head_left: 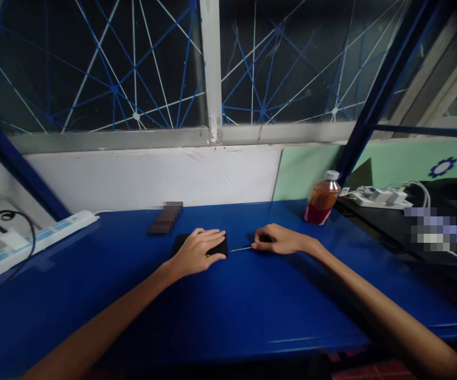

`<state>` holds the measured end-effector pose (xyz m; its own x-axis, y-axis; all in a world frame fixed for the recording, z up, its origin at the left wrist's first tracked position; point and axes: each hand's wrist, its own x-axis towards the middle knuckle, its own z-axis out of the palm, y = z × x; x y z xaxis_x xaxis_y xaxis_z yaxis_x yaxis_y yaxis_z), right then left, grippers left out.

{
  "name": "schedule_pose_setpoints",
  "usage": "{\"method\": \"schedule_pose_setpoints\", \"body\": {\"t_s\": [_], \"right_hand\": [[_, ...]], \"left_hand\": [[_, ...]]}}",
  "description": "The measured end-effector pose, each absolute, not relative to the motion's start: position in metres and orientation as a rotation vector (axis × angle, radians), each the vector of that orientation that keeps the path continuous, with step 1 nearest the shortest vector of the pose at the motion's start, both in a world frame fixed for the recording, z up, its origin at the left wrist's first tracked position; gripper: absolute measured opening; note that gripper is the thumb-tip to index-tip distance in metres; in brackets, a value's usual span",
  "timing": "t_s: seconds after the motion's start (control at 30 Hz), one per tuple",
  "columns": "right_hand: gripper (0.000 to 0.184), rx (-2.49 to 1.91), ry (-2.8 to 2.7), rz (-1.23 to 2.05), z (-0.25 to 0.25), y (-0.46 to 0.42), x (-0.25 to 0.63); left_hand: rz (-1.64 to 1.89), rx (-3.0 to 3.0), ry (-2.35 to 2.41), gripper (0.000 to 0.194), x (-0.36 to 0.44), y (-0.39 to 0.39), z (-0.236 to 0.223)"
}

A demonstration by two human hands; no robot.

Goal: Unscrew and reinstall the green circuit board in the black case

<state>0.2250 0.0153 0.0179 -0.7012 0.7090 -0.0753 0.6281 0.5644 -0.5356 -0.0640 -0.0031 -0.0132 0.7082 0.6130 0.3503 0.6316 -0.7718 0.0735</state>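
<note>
A flat black rectangular object (221, 247) lies on the blue tabletop (228, 306). My left hand (200, 248) rests over it and holds it, fingers reaching across the top and thumb along the near edge. A small yellow mark shows beside the thumb. My right hand (274, 239) is closed in a pinch on a thin, screwdriver-like metal rod (240, 248). The rod points left, its tip just short of the black object's right edge; its other end is hidden in my fingers. A tiny speck (242, 240) lies behind the rod, too small to name.
A dark, blurred-out slab (165, 219) lies behind my left hand. A drink bottle (322, 199) stands at the back right. White power strips lie at the left (58, 232) and right (382, 198), with cables. Blue metal posts (22, 163) frame the table before a windowed wall.
</note>
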Motion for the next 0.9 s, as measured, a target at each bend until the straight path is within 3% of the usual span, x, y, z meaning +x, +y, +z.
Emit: {"method": "schedule_pose_setpoints", "body": {"t_s": [0.13,0.6,0.9], "right_hand": [[0.049,-1.157,-2.623,0.806,0.016,0.016,0.232],[0.039,-1.207,-2.479,0.579,0.012,0.000,0.226],[0.047,-1.202,-2.509,0.619,0.006,0.006,0.234]], "left_hand": [[-0.580,-2.849,-1.051,0.048,-0.061,0.001,-0.014],[-0.446,-2.743,-1.087,0.045,-0.054,-0.014,-0.020],[-0.436,-2.768,-1.104,0.046,-0.054,-0.013,-0.018]]}}
